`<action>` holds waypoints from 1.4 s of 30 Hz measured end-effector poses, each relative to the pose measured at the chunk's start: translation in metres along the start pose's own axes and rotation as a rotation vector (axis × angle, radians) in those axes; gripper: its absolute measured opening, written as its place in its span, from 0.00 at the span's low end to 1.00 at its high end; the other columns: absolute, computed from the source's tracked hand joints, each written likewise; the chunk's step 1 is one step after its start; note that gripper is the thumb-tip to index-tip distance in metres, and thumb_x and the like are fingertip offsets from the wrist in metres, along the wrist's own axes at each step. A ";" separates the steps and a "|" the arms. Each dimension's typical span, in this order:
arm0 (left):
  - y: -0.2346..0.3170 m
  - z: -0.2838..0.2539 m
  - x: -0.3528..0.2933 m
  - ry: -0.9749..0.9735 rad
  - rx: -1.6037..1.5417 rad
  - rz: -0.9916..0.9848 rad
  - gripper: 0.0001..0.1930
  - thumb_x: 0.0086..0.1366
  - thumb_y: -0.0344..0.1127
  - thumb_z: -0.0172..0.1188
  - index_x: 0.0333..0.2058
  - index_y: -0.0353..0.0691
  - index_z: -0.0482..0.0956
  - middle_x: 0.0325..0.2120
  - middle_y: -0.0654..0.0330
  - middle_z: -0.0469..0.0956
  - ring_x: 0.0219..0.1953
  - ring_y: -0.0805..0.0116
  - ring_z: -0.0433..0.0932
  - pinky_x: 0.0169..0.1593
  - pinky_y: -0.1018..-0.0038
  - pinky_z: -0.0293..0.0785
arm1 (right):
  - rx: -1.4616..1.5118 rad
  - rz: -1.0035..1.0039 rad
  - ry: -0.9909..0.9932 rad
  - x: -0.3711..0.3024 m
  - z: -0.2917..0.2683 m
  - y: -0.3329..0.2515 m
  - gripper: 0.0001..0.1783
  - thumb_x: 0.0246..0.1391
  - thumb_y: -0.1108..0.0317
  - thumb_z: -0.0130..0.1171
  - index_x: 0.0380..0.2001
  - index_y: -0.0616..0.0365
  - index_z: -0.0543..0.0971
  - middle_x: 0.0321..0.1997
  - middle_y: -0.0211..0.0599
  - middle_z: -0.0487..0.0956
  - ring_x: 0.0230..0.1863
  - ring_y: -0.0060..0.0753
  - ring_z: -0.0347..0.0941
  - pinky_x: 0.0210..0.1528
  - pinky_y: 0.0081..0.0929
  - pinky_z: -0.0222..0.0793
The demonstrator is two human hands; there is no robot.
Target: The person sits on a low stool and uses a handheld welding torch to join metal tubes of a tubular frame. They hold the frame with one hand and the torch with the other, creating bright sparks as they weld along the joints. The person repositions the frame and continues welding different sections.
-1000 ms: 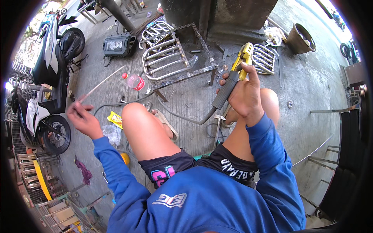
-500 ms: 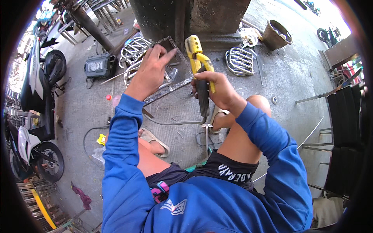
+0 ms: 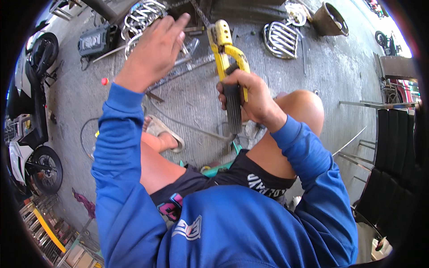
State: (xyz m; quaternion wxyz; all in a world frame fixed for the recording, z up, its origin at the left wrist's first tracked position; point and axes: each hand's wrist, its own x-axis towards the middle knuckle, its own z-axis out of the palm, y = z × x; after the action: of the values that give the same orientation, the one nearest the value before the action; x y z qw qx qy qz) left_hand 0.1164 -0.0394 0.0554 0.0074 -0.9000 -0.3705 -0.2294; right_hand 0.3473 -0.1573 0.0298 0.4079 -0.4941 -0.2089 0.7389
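Note:
My right hand (image 3: 255,94) is wrapped round the black ribbed handle of a yellow welding electrode holder (image 3: 221,60). Its jaw end points away from me, and no rod shows in it. A grey cable (image 3: 190,126) leaves the handle's lower end and curves leftward over the floor. To the left, my left hand (image 3: 152,51) is raised with its fingers stretched out and holds nothing. Beneath and beyond that hand lie bent shiny metal tubes (image 3: 142,18), partly hidden by it. A flat metal bar (image 3: 190,65) runs between my two hands on the floor.
A dark hard case (image 3: 97,41) sits at the far left, near a red cap (image 3: 105,81). Farther right are a shiny tube rack (image 3: 281,40) and a brown bucket (image 3: 328,21). Motorbikes (image 3: 44,169) line the left side; black chairs (image 3: 395,143) stand at the right.
The view has shifted, and the surroundings sit higher in the picture. My left hand has moved left and its fingers have straightened. My right hand keeps its grip on the electrode holder.

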 end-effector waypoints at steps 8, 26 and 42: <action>0.017 0.004 -0.004 0.052 -0.035 -0.002 0.17 0.65 0.23 0.58 0.52 0.32 0.84 0.47 0.45 0.75 0.53 0.46 0.76 0.60 0.61 0.73 | -0.163 -0.029 0.041 -0.003 -0.007 0.009 0.18 0.60 0.58 0.61 0.43 0.64 0.78 0.34 0.36 0.80 0.30 0.29 0.77 0.35 0.32 0.76; 0.037 0.010 0.002 0.040 0.099 0.009 0.20 0.64 0.19 0.56 0.53 0.34 0.85 0.51 0.46 0.76 0.57 0.51 0.77 0.64 0.62 0.72 | -0.182 0.011 0.039 -0.010 -0.006 0.000 0.19 0.59 0.58 0.60 0.46 0.62 0.76 0.34 0.35 0.80 0.28 0.26 0.77 0.32 0.29 0.77; 0.013 0.021 0.013 0.187 0.121 0.234 0.23 0.63 0.26 0.64 0.58 0.36 0.81 0.46 0.53 0.72 0.54 0.54 0.72 0.60 0.61 0.71 | -0.238 -0.088 0.026 -0.009 -0.005 -0.002 0.26 0.64 0.52 0.61 0.53 0.63 0.74 0.38 0.39 0.82 0.37 0.35 0.81 0.43 0.35 0.79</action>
State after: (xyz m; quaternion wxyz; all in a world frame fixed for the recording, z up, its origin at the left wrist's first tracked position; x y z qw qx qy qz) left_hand 0.1414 -0.0362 0.0445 0.1227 -0.9097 -0.2740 -0.2869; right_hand 0.3547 -0.1639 0.0345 0.3813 -0.5389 -0.3111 0.6837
